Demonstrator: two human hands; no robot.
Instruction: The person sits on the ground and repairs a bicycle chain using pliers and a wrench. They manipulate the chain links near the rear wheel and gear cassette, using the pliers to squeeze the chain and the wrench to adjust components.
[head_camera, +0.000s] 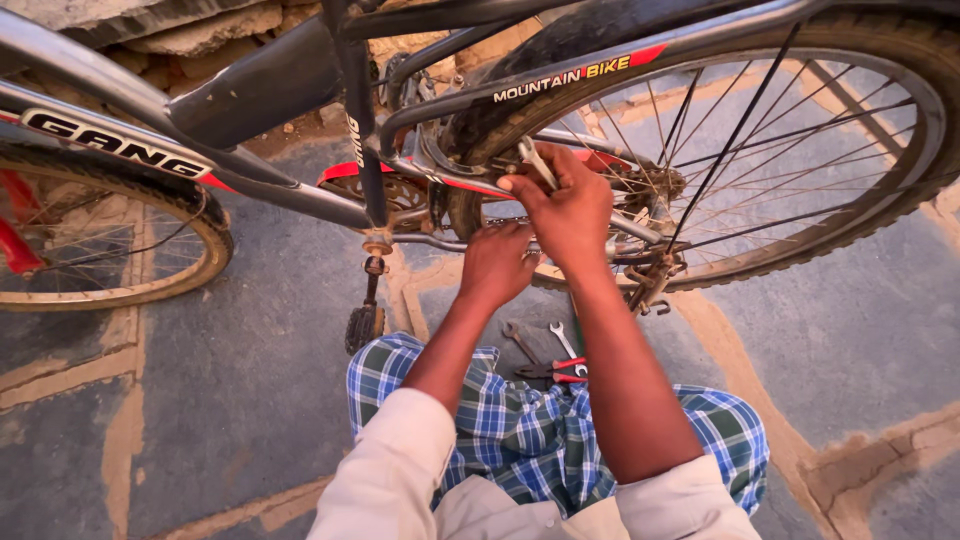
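Observation:
A grey and red bicycle (300, 195) stands sideways in front of me, its rear wheel (760, 150) at the right and front wheel (120, 250) at the left. My right hand (565, 205) is closed around a metal wrench (535, 160) at the frame stays beside the rear wheel. My left hand (497, 262) sits lower, fingers curled onto the chain stay (430, 240) just under the right hand. What it grips beyond the stay is hidden.
On the stone floor between my arms lie two spanners (562, 338) and red-handled pliers (565, 370). A pedal (365, 325) hangs down near my blue checked cloth-covered knees (520, 430). Rough stones (200, 30) sit behind the bicycle.

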